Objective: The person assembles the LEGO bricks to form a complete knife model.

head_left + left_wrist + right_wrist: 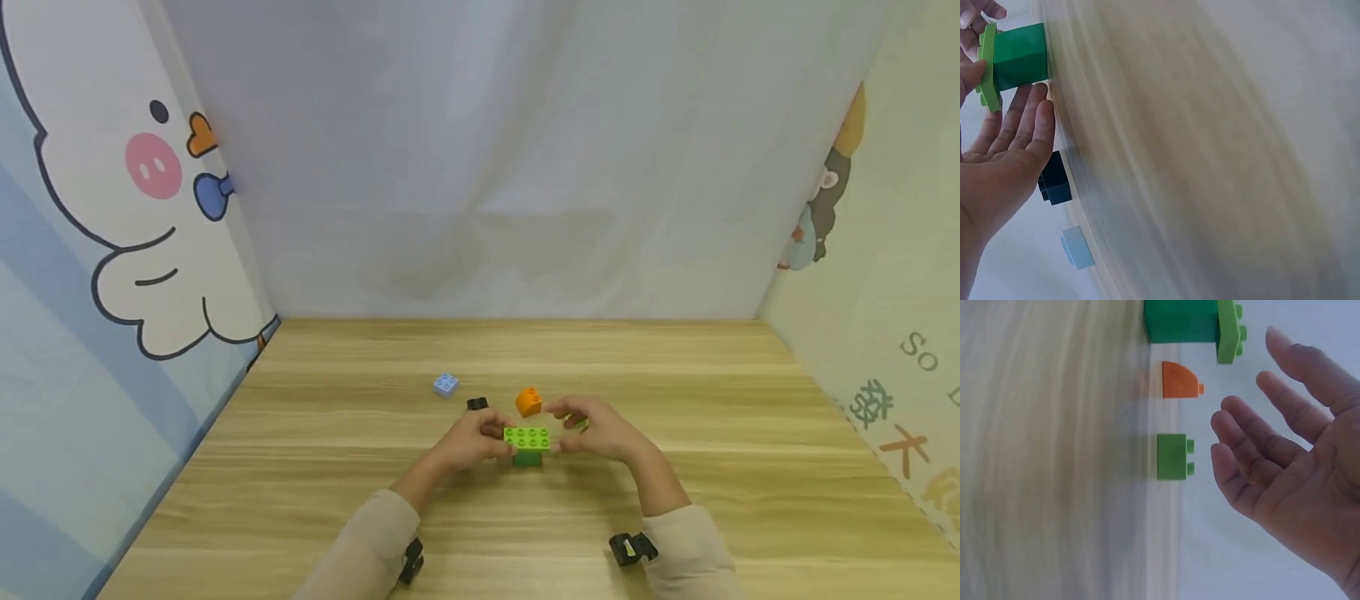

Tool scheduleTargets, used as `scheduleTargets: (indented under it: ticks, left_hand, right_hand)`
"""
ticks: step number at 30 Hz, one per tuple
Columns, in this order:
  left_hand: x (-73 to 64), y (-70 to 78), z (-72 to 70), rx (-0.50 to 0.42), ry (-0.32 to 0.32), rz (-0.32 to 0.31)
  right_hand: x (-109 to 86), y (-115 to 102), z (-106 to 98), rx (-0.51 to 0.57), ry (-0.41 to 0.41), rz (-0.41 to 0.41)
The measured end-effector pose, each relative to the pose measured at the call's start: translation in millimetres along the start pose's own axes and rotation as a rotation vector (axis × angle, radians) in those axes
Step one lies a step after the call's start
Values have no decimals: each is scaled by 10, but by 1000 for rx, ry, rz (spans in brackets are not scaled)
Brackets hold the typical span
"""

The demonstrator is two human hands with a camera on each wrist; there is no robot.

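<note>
Nearest, two beige sleeves, the left sleeve [367,542] and the right sleeve [693,550], slant inward from below, each with a black wrist device [633,548] at the cuff. Past the cuffs, the bare wrists angle toward each other, bringing the two hands to face across a small stack.

The left hand [465,439] is turned palm inward, its thumb and index finger pinching the left end of the lime plate [527,438]. Its other fingers extend side by side, tips just beside the dark green block [1021,56] under the plate; whether they touch it I cannot tell. That block stands on the wooden table [525,533], between the two hands.

The right hand [606,433] holds nothing: its fingers are spread and gently bent, palm toward the stack, thumb tip just beside the plate's right end with a small gap showing in the right wrist view. A small green block [1171,456] sits below and beyond these fingers, partly hidden by them from the head view.

Farther on, a black block [477,403] lies just beyond the left fingers, and an orange curved block [528,402] just left of the right fingertips. Beyond the left fingers, farther left, is a light blue block [446,385]. A pale curtain [487,167] hangs behind.
</note>
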State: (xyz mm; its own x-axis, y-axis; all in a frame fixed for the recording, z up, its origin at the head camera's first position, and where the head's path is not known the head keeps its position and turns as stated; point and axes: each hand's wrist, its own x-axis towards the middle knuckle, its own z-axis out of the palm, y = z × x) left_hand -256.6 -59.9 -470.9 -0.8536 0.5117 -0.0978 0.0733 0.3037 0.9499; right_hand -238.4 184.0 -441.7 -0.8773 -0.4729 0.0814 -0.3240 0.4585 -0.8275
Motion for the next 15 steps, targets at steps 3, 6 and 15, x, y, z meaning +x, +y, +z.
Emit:
scheduleTargets:
  ticks: [3,6,15]
  left_hand:
    - [7,1,5,-9,3,-3]
    - [11,3,6,-15,-1,-4]
    - [27,-8,20,-31,-16,8]
  right_hand:
    - [-31,48,-31,0,18,9]
    - [-53,99,-68,-22,38,24]
    - [-69,196,-187,-64,81,79]
